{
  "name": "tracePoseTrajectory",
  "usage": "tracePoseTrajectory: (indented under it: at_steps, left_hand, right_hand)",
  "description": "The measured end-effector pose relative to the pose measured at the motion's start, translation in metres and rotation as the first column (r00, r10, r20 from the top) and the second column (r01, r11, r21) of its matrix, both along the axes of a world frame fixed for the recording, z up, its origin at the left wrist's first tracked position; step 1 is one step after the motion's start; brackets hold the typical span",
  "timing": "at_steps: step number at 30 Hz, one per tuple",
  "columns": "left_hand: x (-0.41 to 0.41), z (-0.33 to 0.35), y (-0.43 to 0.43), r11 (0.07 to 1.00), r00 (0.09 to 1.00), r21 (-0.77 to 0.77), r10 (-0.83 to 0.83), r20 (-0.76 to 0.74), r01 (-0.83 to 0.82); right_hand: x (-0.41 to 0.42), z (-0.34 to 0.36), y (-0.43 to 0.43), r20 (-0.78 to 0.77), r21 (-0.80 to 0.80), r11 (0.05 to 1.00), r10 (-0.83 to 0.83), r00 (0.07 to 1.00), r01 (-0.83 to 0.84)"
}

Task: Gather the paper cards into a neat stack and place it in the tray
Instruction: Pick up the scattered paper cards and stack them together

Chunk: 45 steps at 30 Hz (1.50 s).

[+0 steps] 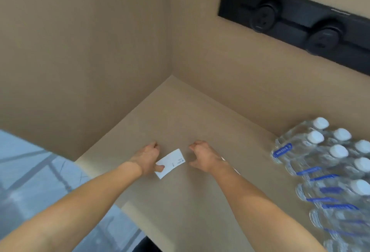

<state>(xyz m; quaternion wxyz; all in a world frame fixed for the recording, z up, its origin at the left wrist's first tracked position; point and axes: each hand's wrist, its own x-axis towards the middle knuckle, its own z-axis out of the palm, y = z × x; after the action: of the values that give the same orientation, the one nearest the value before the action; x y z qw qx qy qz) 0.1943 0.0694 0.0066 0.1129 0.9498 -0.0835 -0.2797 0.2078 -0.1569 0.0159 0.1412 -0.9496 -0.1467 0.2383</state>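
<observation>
Your left hand (147,156) pinches the white card (170,163) by its near corner, thumb on top, keeping it flat on the counter (180,201). Your right hand (202,156) hovers just beside it — curled, holding nothing. No tray shows.

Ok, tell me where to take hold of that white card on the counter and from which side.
Grip the white card by its free far-right short edge, coming from the right hand side. It lies flat and angled on the counter, and the left hand has its thumb on the near-left end, so slide a fingertip under the open corner.
</observation>
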Motion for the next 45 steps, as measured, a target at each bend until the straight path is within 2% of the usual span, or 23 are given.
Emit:
tracePoseTrajectory:
  at_steps: [4,8,13,19,26,31,37,45]
  left_hand:
    - [-0.034,-0.017,0.006,0.994,0.994,0.043,0.105,-0.011,-0.104]
    - [-0.053,-0.032,0.003,0.977,0.977,0.001,0.211,0.011,-0.211]
    - [-0.062,-0.041,-0.004,0.961,0.960,-0.042,0.275,0.051,-0.273]
    - [-0.063,-0.041,-0.006,0.951,0.948,-0.075,0.307,0.081,-0.301]
    - [-0.042,-0.018,-0.011,0.987,0.981,-0.048,0.160,0.108,-0.155]
    - [-0.009,0.009,-0.037,0.994,0.984,-0.063,-0.077,0.160,0.088]
    - [0.022,0.030,-0.099,0.925,0.914,-0.053,-0.363,0.180,0.377]
    - [0.033,0.023,-0.156,0.808,0.795,-0.024,-0.574,0.196,0.589]
  right_hand:
    - [0.008,-0.006,0.026,0.019,-0.031,0.990,0.139,0.990,-0.139]
    - [0.010,-0.015,0.038,0.004,-0.074,0.971,0.227,0.974,-0.226]
    - [0.005,-0.027,0.039,-0.005,-0.107,0.956,0.273,0.962,-0.272]
    - [-0.007,-0.037,0.039,0.004,-0.103,0.970,0.221,0.975,-0.220]
    - [-0.017,-0.020,0.020,0.034,-0.037,0.994,0.107,0.994,-0.105]
    - [-0.028,-0.001,-0.017,0.089,0.005,0.997,-0.076,0.993,0.075]
    - [-0.053,0.008,-0.079,0.108,0.014,0.949,-0.316,0.943,0.316]
    - [-0.083,-0.002,-0.119,0.071,0.022,0.852,-0.523,0.849,0.523]
